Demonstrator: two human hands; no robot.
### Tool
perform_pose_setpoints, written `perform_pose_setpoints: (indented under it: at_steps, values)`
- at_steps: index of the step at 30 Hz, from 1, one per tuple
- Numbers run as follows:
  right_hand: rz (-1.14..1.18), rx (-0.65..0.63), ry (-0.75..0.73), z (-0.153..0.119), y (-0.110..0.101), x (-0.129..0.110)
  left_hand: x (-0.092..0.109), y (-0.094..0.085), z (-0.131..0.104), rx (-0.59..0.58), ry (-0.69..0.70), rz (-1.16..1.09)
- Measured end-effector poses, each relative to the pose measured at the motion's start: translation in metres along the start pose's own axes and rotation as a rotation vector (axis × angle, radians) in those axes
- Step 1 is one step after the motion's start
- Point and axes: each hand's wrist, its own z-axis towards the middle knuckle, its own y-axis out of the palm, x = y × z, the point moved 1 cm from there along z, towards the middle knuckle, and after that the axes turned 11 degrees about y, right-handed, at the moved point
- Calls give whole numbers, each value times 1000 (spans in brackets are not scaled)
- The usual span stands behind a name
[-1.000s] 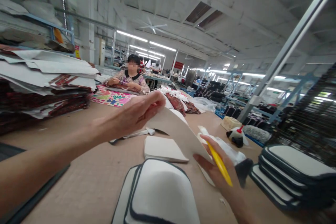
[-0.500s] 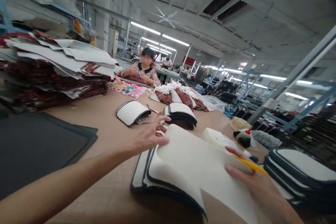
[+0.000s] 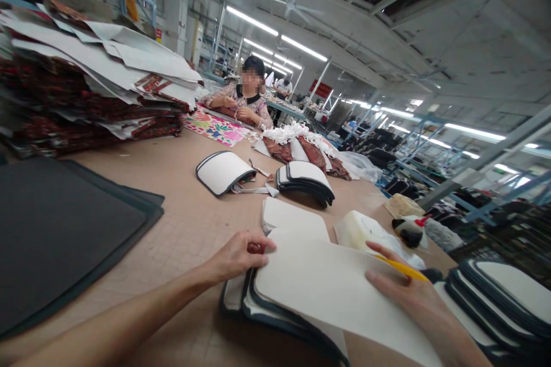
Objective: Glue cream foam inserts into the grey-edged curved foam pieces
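A blank off-white sheet point(image 3: 327, 281) with rounded corners lies over a stack of dark-edged white panels point(image 3: 241, 295). My left hand point(image 3: 245, 255) pinches the sheet's left edge between thumb and fingers. Closed on the right part of the sheet is my right hand point(image 3: 404, 287), thumb on top. A slim yellow tool point(image 3: 404, 268) is also tucked in that hand; its kind is not clear. Just beyond the sheet lie further white pieces point(image 3: 295, 219), partly covered by it.
Dark-edged panels point(image 3: 508, 292) are piled at right. A white block point(image 3: 361, 232) and a red-tipped bottle point(image 3: 411, 230) stand nearby. Dark sheets point(image 3: 69, 229) lie at left, below a tall fabric pile point(image 3: 94, 86). Across the table point(image 3: 185, 229) a person point(image 3: 247, 97) handles cloth.
The sheet has come down and toward me onto the panel stack, uncovering white pieces behind it. My left hand has lowered and its fingers have closed on the edge. The view has shifted slightly.
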Motion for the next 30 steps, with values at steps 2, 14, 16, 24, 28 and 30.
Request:
perform_pose_setpoints:
  at_steps: [2, 14, 16, 24, 28, 30]
  values:
    - [-14, 23, -20, 2, 1, 1, -1, 1, 0, 6, 4, 23]
    - [-63, 48, -24, 9, 5, 19, 2, 5, -1, -39, 114, 357]
    - [-132, 95, -125, 14, 2, 24, 4, 6, -2, -64, 148, 412]
    - [-384, 316, -329, 21, 4, 51, 6, 5, 8, -168, 165, 632]
    - [-352, 329, -336, 21, 9, 69, -3, -1, 10, -158, 148, 673]
    - [-324, 347, -351, 22, 10, 75, -6, -4, 11, -149, 150, 681]
